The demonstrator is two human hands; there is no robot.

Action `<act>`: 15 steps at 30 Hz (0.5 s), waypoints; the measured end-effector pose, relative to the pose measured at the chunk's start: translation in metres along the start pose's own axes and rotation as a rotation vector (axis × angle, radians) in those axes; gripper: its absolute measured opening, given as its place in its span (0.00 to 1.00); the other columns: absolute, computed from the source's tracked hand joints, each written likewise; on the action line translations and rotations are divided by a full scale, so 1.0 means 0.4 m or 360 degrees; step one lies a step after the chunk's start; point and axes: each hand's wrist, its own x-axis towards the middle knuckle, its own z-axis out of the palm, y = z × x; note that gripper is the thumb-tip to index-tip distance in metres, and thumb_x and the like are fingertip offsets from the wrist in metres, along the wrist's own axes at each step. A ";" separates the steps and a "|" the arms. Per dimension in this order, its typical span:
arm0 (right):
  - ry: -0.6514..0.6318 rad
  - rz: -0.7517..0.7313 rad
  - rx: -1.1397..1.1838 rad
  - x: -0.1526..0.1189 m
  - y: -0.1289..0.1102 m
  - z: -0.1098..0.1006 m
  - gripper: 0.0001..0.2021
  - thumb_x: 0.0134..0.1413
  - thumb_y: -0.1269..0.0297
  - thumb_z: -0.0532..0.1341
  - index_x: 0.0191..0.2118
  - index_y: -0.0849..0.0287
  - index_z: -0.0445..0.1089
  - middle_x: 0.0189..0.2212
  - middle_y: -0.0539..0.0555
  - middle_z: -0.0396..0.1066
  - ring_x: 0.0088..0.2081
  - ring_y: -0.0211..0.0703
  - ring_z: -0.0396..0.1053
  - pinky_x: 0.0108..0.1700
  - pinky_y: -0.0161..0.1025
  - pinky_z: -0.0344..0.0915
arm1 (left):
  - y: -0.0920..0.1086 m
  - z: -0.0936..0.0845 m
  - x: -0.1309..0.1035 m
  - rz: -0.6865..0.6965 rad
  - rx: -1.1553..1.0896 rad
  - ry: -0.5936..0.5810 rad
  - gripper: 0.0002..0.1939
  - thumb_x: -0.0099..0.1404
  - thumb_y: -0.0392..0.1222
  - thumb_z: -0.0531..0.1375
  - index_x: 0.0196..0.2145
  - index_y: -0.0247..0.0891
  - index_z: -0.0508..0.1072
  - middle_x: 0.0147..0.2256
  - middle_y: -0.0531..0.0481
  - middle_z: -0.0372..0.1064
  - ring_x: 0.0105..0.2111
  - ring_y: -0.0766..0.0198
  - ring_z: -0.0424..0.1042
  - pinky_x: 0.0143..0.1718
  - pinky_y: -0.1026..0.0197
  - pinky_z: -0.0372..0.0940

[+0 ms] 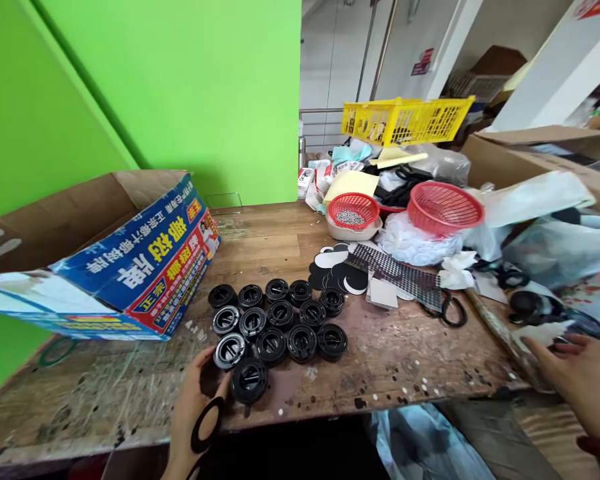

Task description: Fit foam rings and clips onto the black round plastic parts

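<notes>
Several round black plastic parts stand grouped in rough rows on the worn wooden table. My left hand is at the group's front left corner, fingers apart around a gap, next to a black part with a shiny top and the frontmost part. Black scissor-like loops hang at that hand's wrist. Far to the right, my right hand reaches over the table's edge with fingers spread, close to a pale scrap and dark tool handles. Whether it touches them is unclear.
A blue carton stands at the left. Behind the parts lie black and white discs, a dotted strip and black scissors. Red baskets, plastic bags and a yellow crate crowd the back right.
</notes>
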 end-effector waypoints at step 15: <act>-0.0540 -0.0852 0.0436 -0.088 -0.497 0.211 0.18 0.66 0.60 0.50 0.49 0.63 0.74 0.49 0.66 0.74 0.54 0.59 0.68 0.54 0.59 0.67 | -0.035 0.001 0.005 0.0091 0.0045 -0.0063 0.31 0.57 0.56 0.61 0.54 0.39 0.66 0.49 0.39 0.72 0.49 0.45 0.74 0.52 0.41 0.68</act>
